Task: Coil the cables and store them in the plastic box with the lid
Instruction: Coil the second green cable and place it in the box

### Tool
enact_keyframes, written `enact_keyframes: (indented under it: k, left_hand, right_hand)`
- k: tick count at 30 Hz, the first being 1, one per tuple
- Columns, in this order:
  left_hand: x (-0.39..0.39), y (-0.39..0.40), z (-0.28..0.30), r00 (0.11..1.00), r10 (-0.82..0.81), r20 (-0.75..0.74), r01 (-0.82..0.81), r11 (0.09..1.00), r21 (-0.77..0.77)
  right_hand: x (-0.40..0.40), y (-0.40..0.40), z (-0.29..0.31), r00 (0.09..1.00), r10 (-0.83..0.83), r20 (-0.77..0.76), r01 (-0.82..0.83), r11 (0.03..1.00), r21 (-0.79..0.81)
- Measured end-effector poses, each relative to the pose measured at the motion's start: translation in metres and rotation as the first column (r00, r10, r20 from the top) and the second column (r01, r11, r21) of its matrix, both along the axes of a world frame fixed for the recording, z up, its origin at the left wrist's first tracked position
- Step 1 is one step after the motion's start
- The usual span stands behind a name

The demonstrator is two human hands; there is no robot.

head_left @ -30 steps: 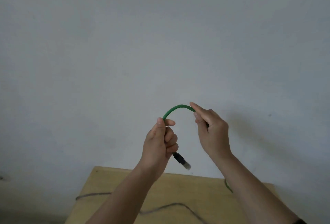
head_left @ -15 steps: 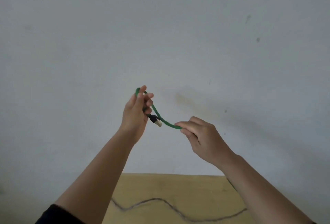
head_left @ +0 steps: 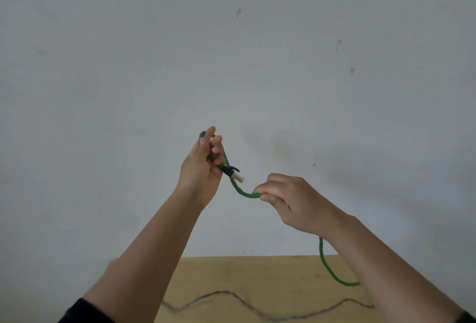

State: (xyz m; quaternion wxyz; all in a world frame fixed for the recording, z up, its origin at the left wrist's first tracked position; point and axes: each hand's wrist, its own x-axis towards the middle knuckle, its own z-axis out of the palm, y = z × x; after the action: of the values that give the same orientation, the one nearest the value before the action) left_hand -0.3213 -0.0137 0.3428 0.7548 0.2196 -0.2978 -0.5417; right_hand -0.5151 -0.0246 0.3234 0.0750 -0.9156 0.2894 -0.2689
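**Green cable held up w/ both hands**

Left hand has fingers curled round a small loop of the green cable, plug sticking out right. Right hand pinches the cable closed; rest hangs down to the wooden table. Grey cable lies on the near part.

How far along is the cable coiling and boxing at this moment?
Early. Nothing looks finished: no complete coil and no box in view. In hand: the left hand holds the green cable bent into a first loop near its plug, while the right hand feeds more. Left: the green tail hanging toward the table, the grey cable lying there, then boxing.
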Motion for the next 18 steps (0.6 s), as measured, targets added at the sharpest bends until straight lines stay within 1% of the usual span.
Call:
enact_keyframes:
  k: [1,3,5,6,8,9,11,13,16,18]
  left_hand:
    - [-0.005,0.000,-0.002,0.998,0.021,0.055,-0.021,1.000,0.007]
    - [-0.014,0.000,-0.011,0.973,0.059,0.222,-0.065,0.998,0.020]
    - [-0.020,0.001,-0.026,0.907,0.050,0.418,-0.062,0.998,0.014]
    - [-0.023,0.004,-0.034,0.863,0.021,0.504,-0.026,1.000,0.004]
    - [-0.029,0.013,-0.046,0.776,-0.042,0.629,0.045,0.999,0.011]
    - [-0.032,0.018,-0.050,0.752,-0.073,0.656,0.077,0.997,0.023]
    - [-0.037,0.026,-0.054,0.741,-0.137,0.657,0.152,0.988,0.035]
    - [-0.041,0.032,-0.055,0.720,-0.167,0.673,0.201,0.979,0.029]
    - [-0.043,0.035,-0.052,0.685,-0.172,0.708,0.222,0.975,0.022]
    - [-0.044,0.032,-0.050,0.706,-0.181,0.685,0.217,0.976,0.034]
  right_hand:
    - [0.004,0.004,0.002,0.999,0.032,0.003,-0.032,0.999,0.005]
    - [0.010,0.008,0.007,0.998,0.062,0.025,-0.062,0.998,0.005]
    - [0.011,0.006,0.015,0.997,0.050,0.053,-0.050,0.999,-0.012]
    - [0.010,0.003,0.019,0.996,0.042,0.082,-0.040,0.999,-0.024]
    - [0.006,-0.002,0.025,0.989,0.018,0.144,-0.015,1.000,-0.019]
    - [0.004,-0.004,0.028,0.985,0.002,0.174,-0.004,1.000,0.015]
    - [0.000,-0.009,0.032,0.970,-0.047,0.239,0.015,0.991,0.135]
    - [-0.003,-0.013,0.031,0.953,-0.100,0.287,0.025,0.967,0.254]
    - [-0.004,-0.021,0.026,0.911,-0.164,0.379,0.020,0.934,0.356]
    - [-0.001,-0.024,0.024,0.869,-0.181,0.460,-0.029,0.911,0.412]
